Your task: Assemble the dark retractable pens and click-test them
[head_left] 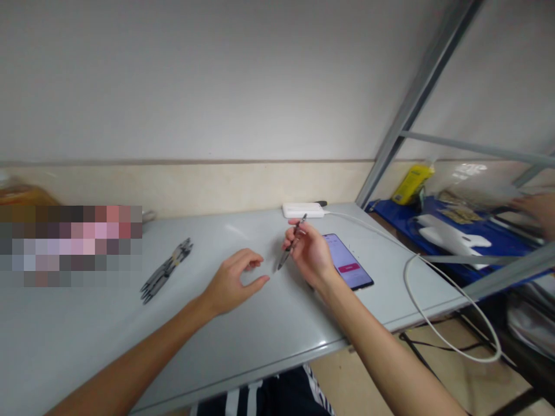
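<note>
Nearest the wearer, the grey table [243,341] runs bare up to the left hand [234,280], which rests on the top to the left of the phone [349,263]. Its fingers are loosely curled and released, grasping nothing that can be made out, though the view is too coarse to rule out a small part under the fingertips. The right hand [310,254] is raised just left of the phone and pinches a dark pen [291,249] near its upper end, tip slanting down toward the left hand. The hold looks light and high on the barrel, so the pen could pivot or slip, and a drop would likely land it on the table beside the phone or on the screen itself. The lit phone lies under the right wrist, where a lowered forearm could nudge it. A bundle of pens [167,270] lies well left of the phone, loose and liable to roll if knocked. A white cable [433,323] loops off the table edge right of the phone, and a snag there could drag the power bank [303,210] lying behind the phone at the wall.
</note>
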Demonstrator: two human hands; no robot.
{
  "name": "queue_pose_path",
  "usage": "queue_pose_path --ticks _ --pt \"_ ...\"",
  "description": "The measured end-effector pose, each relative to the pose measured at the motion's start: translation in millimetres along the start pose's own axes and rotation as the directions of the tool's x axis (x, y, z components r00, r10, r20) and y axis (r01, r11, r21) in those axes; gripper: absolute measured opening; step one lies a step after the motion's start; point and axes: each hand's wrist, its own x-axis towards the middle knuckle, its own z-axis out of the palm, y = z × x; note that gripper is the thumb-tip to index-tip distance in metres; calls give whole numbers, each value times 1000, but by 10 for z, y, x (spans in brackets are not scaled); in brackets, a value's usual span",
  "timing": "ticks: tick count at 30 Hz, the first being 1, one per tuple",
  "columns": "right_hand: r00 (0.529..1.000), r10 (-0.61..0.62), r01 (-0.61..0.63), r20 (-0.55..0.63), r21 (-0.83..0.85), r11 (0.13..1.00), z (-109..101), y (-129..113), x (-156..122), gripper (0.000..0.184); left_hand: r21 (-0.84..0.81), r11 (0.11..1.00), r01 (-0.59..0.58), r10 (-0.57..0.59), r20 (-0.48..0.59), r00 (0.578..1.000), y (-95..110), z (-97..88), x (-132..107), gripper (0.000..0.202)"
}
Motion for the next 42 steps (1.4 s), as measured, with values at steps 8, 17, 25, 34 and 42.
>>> queue_pose_path --ticks 8,17,25,34,42 --pt "965 246 -247 90 5 969 285 -296 138 43 60 995 74 -69 -92 993 -191 -88 38 8" --pt "937 298 -317 181 92 944 408 -337 138 45 151 987 58 -51 -52 997 -251 -106 59 13" --pt "940 279 -300 198 86 950 451 -346 102 49 181 982 49 -45 -28 999 -263 -113 55 13" --pt "943 269 -290 198 86 953 461 -348 87 48 192 980 57 -56 -8 998 -289 -102 64 13" --pt "961 220 -240 168 104 965 447 -342 59 46 198 978 62 -66 12 998 -293 -94 63 12"
